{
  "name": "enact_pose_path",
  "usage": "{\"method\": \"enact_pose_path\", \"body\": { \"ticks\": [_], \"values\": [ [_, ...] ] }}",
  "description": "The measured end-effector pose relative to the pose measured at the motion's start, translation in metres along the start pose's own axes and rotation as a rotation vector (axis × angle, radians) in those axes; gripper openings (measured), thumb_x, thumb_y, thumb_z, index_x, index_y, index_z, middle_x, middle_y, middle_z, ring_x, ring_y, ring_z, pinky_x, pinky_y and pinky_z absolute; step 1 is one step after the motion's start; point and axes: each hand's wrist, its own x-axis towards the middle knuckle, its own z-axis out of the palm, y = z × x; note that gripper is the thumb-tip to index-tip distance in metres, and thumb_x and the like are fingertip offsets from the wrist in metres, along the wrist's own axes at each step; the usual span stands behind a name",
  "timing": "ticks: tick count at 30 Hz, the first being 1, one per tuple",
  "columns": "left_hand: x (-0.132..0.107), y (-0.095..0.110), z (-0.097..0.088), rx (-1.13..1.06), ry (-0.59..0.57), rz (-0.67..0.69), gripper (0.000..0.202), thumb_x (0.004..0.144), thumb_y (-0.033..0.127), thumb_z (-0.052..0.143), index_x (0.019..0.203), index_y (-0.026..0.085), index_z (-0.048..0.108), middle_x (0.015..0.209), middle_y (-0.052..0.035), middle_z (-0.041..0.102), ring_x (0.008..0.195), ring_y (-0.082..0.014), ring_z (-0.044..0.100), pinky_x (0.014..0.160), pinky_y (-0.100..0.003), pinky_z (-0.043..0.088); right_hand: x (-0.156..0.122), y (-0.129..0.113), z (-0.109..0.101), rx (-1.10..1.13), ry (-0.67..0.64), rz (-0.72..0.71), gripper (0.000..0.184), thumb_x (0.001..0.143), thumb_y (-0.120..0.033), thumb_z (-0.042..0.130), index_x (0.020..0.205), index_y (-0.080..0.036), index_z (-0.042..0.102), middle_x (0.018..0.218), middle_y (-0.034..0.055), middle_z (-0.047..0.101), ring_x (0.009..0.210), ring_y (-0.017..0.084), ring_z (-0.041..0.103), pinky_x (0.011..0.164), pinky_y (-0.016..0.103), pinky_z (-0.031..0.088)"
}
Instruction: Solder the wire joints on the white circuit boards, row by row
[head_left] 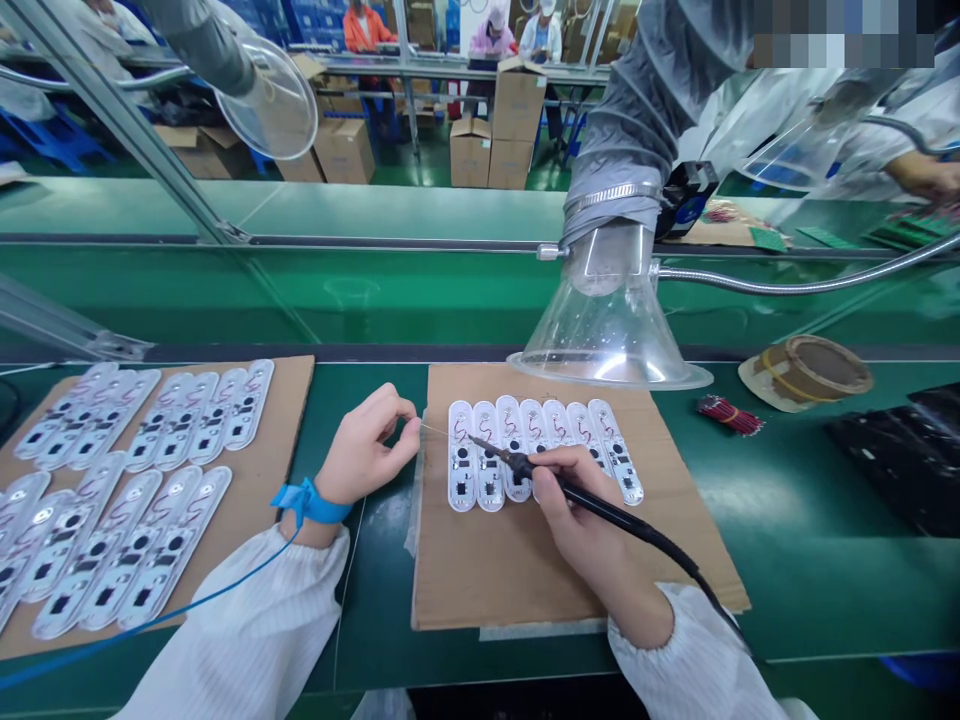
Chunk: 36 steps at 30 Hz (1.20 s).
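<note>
The seven white oblong circuit boards (536, 450) lie side by side in a slightly fanned row on the cardboard sheet (525, 570) in front of me, each with a small loop of red wire on it. I'd judge them light, stiff and thin, and brittle if flexed. Their smooth faces could skate on the card, so I'd take one by its rounded outer edges and keep clear of the wire and small parts.

My right hand (577, 520) is closed around the soldering iron (600, 510), pen-style, with its tip (474, 438) over the upper part of the left-hand boards. My left hand (367, 450) is curled, pinching a thin solder wire (433, 431) that reaches toward that tip.

My right hand hides the lower part of the middle boards, and I can't tell whether the tip or solder touches a board. More boards lie on a second cardboard sheet (294, 398) to my left, with a blue wrist strap (311, 503) on my left wrist. Above my work hangs a clear fume extraction hood (611, 340).
</note>
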Motion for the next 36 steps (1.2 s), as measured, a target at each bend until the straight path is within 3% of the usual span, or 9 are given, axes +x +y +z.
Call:
{"method": "enact_pose_path", "body": {
  "ticks": [6,10,15,20,24,27,31,36],
  "values": [
    [-0.001,0.001,0.002,-0.056,0.013,-0.025,0.016,0.104,0.009,0.055,0.096,0.021,0.063,0.078,0.0045,0.045,0.060,-0.0126,0.046,0.056,-0.027,0.038,-0.003,0.015,-0.011,0.028,0.129,-0.047,0.009,0.112,-0.036,0.068,0.112,-0.029,0.074,0.088,-0.0007,0.078,0.069,0.017,0.073,0.061,0.027,0.056],
    [-0.001,0.014,0.006,-0.068,-0.050,-0.008,0.016,0.105,0.009,0.059,0.098,0.021,0.066,0.076,0.0049,0.046,0.061,-0.0124,0.047,0.057,-0.026,0.039,-0.007,0.009,-0.023,-0.032,0.128,-0.115,0.015,0.117,-0.031,0.061,0.121,-0.030,0.075,0.104,0.0018,0.081,0.086,0.019,0.076,0.078,0.031,0.060],
    [-0.002,0.057,0.021,-0.167,-0.249,0.140,0.018,0.106,0.007,0.058,0.104,0.021,0.069,0.076,0.0046,0.053,0.060,-0.0115,0.052,0.056,-0.024,0.041,-0.027,0.004,-0.031,-0.205,0.088,-0.283,0.018,0.117,-0.029,0.060,0.120,-0.028,0.078,0.094,0.0027,0.066,0.085,0.019,0.066,0.078,0.031,0.057],
    [0.007,0.102,0.047,-0.227,-0.399,0.286,0.019,0.113,0.014,0.053,0.111,0.021,0.070,0.082,0.0018,0.061,0.065,-0.0128,0.060,0.061,-0.024,0.045,-0.049,0.003,-0.035,-0.444,0.092,-0.255,0.011,0.111,-0.032,0.072,0.109,-0.028,0.082,0.101,0.0060,0.060,0.099,0.025,0.059,0.093,0.041,0.055],
    [0.015,0.119,0.061,-0.245,-0.490,0.225,0.019,0.115,0.018,0.053,0.110,0.022,0.071,0.081,0.0021,0.064,0.067,-0.0138,0.062,0.063,-0.025,0.047,-0.059,0.009,-0.046,-0.423,0.145,-0.231,0.015,0.110,-0.022,0.071,0.099,-0.026,0.080,0.099,0.0060,0.056,0.098,0.025,0.054,0.089,0.039,0.054],
    [0.010,0.123,0.064,-0.284,-0.553,0.089,0.015,0.114,0.023,0.058,0.105,0.023,0.070,0.079,0.0029,0.066,0.065,-0.0142,0.061,0.062,-0.026,0.048,-0.067,0.023,-0.064,-0.429,0.162,-0.248,0.015,0.107,-0.017,0.071,0.098,-0.026,0.079,0.099,0.0055,0.057,0.099,0.025,0.054,0.088,0.039,0.054],
    [0.000,0.121,0.065,-0.363,-0.505,-0.076,0.015,0.113,0.025,0.060,0.106,0.025,0.073,0.091,-0.0002,0.075,0.074,-0.0152,0.068,0.067,-0.026,0.052,-0.076,0.043,-0.095,-0.451,0.222,-0.270,0.016,0.106,-0.015,0.071,0.099,-0.028,0.078,0.099,0.0054,0.059,0.101,0.026,0.057,0.084,0.038,0.055],
    [0.010,0.118,0.075,-0.305,-0.287,-0.128,0.014,0.109,0.026,0.063,0.099,0.023,0.072,0.070,0.0052,0.053,0.059,-0.0133,0.049,0.060,-0.026,0.042,-0.083,0.054,-0.132,-0.341,0.292,-0.199,0.027,0.108,-0.015,0.066,0.127,-0.032,0.077,0.106,0.0044,0.068,0.097,0.022,0.071,0.083,0.035,0.062]
  ]
}}
